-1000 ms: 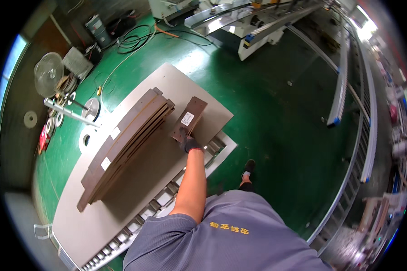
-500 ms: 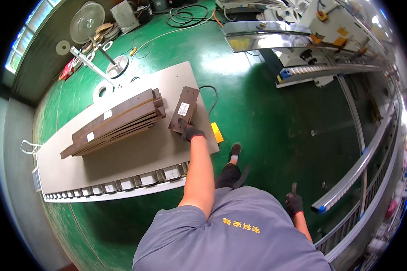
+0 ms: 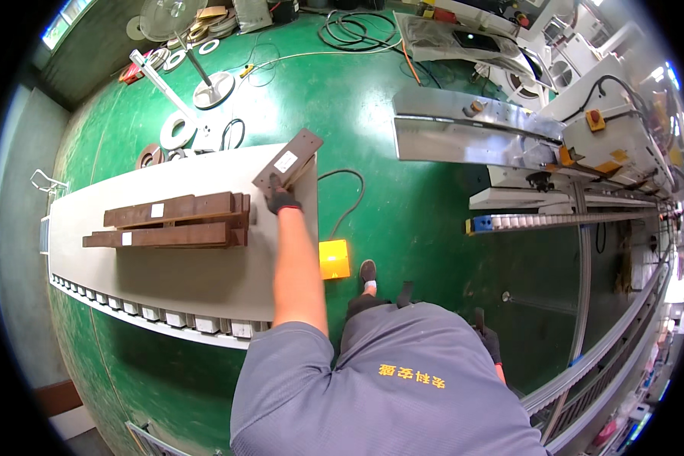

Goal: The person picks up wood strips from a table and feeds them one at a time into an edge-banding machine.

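Gripping a short brown board [image 3: 301, 148] at the near left end with the gloved left hand [image 3: 283, 199] — closed on it, one finger laid across the top face beside a white label [image 3: 286, 161]. Located over the far right corner of the bench [image 3: 197, 285], slanting toward the far right; cannot tell whether resting flat or slightly raised. Set apart from the farther row of long brown boards [image 3: 197, 205] and the nearer row of long brown boards [image 3: 178, 236], both lying to the left on the same bench and touched by neither hand. Bordered on the near side by a line of rollers [image 3: 175, 318].

Hanging low on the right, partly hidden by the shirt, the gloved right hand [image 3: 489, 343] — beside or around a slim dark thing [image 3: 479, 318]; cannot tell how far closed.

Looks, by judgement, like a one-handed hold-and-position step. Calls next, probably, for a firm grip and a steady wrist, being held only at one end and so apt to swing or tip, and for clearance from the rows' right ends.
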Action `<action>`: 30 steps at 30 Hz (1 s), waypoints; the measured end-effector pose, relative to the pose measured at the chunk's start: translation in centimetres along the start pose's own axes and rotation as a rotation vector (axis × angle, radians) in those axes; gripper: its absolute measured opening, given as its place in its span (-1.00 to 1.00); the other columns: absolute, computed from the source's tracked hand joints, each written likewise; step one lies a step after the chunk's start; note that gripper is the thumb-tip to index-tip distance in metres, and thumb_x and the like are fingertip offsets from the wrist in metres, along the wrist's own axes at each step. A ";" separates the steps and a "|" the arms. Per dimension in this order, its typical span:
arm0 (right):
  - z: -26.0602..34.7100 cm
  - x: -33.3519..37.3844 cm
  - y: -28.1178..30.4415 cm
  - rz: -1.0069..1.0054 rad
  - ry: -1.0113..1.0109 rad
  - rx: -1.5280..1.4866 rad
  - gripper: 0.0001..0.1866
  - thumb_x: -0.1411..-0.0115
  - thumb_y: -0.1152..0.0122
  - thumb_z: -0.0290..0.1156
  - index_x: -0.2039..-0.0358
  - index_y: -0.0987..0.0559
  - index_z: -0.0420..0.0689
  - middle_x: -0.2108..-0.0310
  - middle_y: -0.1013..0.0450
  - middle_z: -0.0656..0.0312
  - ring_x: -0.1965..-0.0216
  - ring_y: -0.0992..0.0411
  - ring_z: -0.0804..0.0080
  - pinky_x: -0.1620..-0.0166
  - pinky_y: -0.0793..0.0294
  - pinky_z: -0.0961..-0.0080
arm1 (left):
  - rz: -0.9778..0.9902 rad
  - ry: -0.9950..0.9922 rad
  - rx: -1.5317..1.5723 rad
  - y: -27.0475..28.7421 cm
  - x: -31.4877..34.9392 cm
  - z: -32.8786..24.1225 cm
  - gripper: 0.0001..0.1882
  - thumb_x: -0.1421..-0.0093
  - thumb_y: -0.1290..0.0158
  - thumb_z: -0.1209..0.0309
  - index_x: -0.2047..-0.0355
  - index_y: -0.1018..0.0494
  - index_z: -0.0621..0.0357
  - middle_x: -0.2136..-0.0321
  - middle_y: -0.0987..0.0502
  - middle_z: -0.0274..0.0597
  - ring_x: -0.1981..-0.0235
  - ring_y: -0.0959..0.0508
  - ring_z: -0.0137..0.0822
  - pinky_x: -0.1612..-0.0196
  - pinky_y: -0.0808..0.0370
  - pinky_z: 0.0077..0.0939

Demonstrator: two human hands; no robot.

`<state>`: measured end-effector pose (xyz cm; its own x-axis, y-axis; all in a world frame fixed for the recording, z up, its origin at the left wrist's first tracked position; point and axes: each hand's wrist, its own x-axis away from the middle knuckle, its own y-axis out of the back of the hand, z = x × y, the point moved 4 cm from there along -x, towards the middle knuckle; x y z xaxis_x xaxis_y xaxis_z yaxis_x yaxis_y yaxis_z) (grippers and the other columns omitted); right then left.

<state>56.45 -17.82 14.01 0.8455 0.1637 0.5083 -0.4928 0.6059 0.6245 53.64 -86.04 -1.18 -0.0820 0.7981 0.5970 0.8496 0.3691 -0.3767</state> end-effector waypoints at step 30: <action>22.9 -29.7 18.0 0.462 0.403 -0.443 -0.51 -0.34 0.06 -0.41 -0.29 -0.30 -0.13 0.25 -0.52 0.15 0.54 -0.47 0.51 0.45 -0.47 0.56 | 0.281 -0.986 -0.420 -8.3 29.4 -10.7 -0.81 -0.21 -0.12 0.50 0.19 -0.48 0.34 0.30 -0.54 -0.18 0.29 -0.52 -0.35 0.24 -0.52 -0.49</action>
<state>17.72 -29.64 23.76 0.6245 0.6975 0.3515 -0.7586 0.6487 0.0606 49.78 -70.73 27.01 -0.0789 0.9265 -0.3679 0.9969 0.0737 -0.0282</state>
